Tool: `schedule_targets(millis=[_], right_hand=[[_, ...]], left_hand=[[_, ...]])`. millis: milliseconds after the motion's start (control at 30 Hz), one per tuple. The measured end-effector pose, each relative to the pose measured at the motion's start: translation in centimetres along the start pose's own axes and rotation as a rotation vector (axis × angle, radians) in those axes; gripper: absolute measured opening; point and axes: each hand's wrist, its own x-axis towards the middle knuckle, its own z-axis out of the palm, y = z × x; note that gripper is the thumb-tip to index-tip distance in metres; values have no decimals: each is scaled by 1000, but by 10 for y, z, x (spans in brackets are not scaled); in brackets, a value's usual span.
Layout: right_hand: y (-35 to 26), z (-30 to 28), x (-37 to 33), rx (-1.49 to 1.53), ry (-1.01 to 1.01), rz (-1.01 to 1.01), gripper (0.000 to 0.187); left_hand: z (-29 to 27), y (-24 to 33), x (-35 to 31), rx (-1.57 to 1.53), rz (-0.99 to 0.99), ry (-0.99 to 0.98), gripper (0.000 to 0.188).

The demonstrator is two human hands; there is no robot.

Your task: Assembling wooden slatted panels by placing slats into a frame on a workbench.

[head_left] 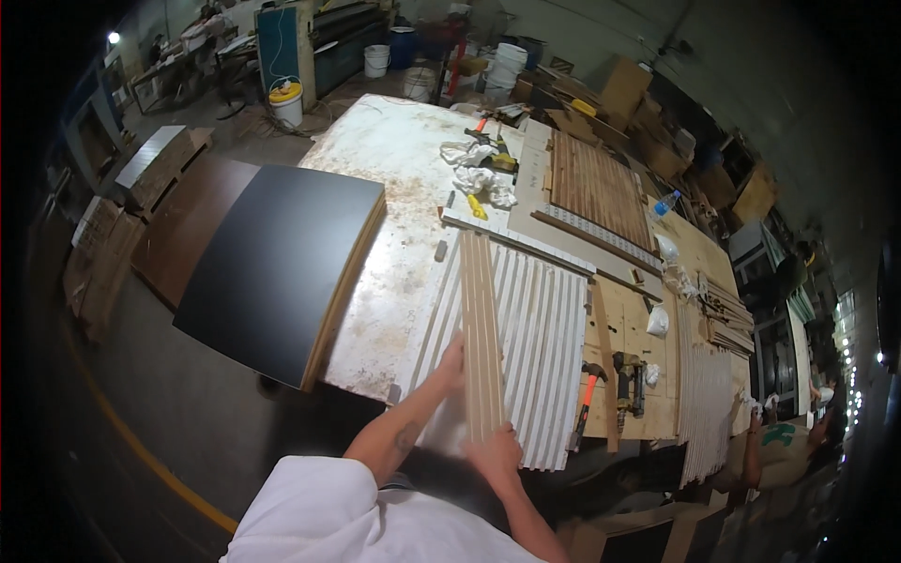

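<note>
A long bundle of light-brown wooden strips (481, 328) lies lengthwise over a row of spaced white strips (540, 352) on the worktable. My left hand (453, 364) is closed on the bundle's left edge, its fingers partly hidden by the wood. Around the near end, my right hand (497, 452) grips the same bundle. A white-faced bar (518, 242) runs across the far ends of the white strips. To their right lies a hammer (588, 399) with an orange handle, beside a dark power tool (629, 387).
A stack of dark-topped panels (282, 253) stands left of the stained white table (371, 150). Farther back are crumpled white cloths (483, 183), a yellow tool (477, 206) and a brown slatted panel (601, 192). More loose strips (706, 403) lie right. Another person (784, 455) is at far right.
</note>
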Motion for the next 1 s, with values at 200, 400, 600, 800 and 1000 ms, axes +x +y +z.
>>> schedule_targets(millis=[200, 400, 600, 800, 1000], right_hand=[[-19, 52, 3, -26, -38, 56, 93], [-26, 100, -18, 20, -21, 60, 93], [-22, 153, -15, 33, 206, 3, 85], [-37, 152, -12, 136, 147, 96, 87], [-38, 136, -29, 72, 91, 84, 98]], left_hand=[[-81, -7, -23, 810, 262, 606, 51], [-118, -11, -130, 802, 506, 698, 29], [-109, -18, -166, 992, 578, 750, 28], [-136, -62, -202, 1083, 571, 980, 36], [-150, -85, -222, 554, 217, 974, 29]])
